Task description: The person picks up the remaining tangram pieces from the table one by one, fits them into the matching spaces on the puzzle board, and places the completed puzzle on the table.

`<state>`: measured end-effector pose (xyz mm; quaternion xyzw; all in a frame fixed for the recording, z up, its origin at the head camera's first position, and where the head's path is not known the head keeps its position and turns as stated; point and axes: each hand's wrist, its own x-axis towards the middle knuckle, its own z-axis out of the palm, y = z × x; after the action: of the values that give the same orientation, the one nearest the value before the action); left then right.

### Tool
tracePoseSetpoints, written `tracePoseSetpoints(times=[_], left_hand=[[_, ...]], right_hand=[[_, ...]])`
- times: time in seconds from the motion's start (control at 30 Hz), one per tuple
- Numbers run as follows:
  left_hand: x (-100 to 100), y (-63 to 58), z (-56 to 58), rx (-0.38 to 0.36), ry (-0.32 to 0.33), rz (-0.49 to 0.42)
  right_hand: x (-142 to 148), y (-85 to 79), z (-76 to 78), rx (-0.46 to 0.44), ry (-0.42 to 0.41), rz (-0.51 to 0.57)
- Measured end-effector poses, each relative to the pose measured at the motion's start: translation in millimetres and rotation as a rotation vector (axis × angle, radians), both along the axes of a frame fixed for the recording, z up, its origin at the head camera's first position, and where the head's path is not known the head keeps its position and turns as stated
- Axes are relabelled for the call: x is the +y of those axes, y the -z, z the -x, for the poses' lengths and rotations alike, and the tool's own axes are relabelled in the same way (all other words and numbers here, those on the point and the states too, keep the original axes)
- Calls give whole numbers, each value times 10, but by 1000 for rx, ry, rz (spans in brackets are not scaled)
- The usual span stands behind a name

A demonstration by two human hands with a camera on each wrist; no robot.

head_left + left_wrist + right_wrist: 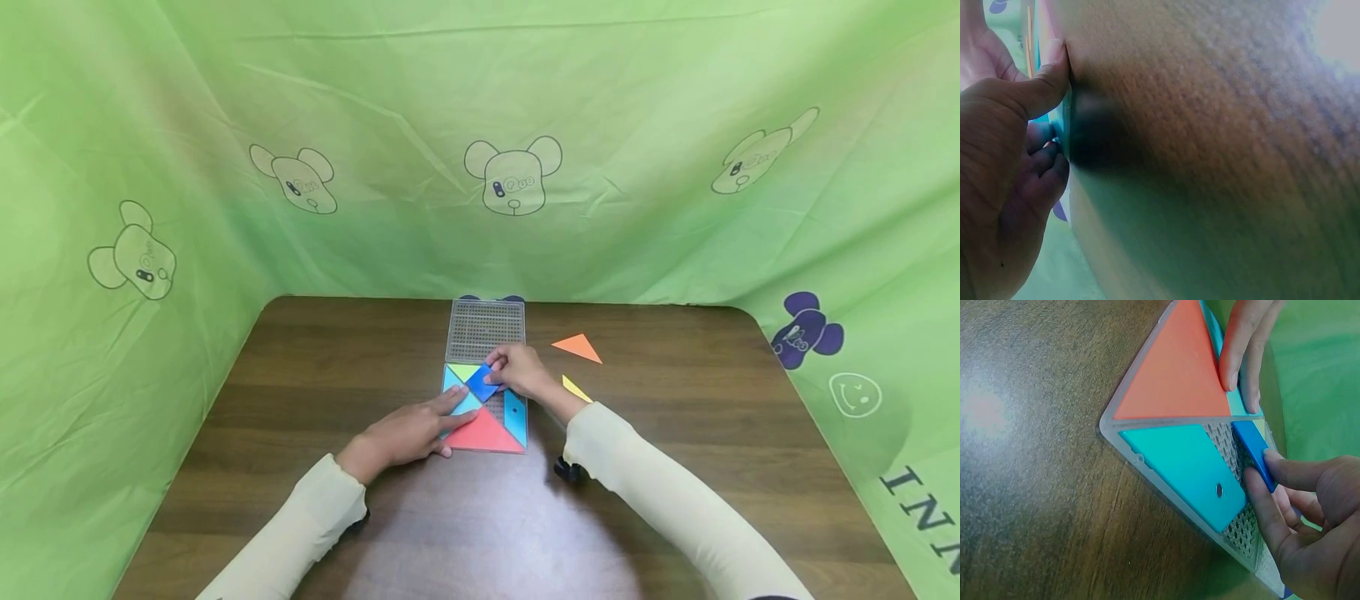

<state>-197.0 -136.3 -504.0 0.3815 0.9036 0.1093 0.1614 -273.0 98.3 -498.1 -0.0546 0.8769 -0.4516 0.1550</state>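
Note:
My right hand (517, 369) pinches a blue square tangram piece (481, 384) between thumb and finger. In the right wrist view this blue piece is tilted, one edge raised above the perforated floor of the clear plastic tray (1107, 422). With its fingers stretched out, my left hand (408, 429) presses on a light blue triangle (467, 403) and the edge of the large red triangle (486, 434) in that tray. A light blue parallelogram with a small hole (1175, 469) lies at the tray's right side. Behind the blue piece sits a yellow-green triangle (459, 370).
The tray's perforated lid (486, 330) lies folded back behind it. On the wooden table (330, 350), to the right, are an orange triangle (580, 347) and a yellow piece (574, 388), partly hidden by the right forearm. Green printed cloth (390, 100) hangs round the table.

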Motion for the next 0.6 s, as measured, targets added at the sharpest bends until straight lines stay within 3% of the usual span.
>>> tracePoseSetpoints(times=[0.2,0.6], left_hand=[[-1,-9,4,-8,-3,3],[1,-3,2,2,6,3]], right_hand=[[-34,-26,-10,62,4,-103],[-65,-27,-14,98,23,-136]])
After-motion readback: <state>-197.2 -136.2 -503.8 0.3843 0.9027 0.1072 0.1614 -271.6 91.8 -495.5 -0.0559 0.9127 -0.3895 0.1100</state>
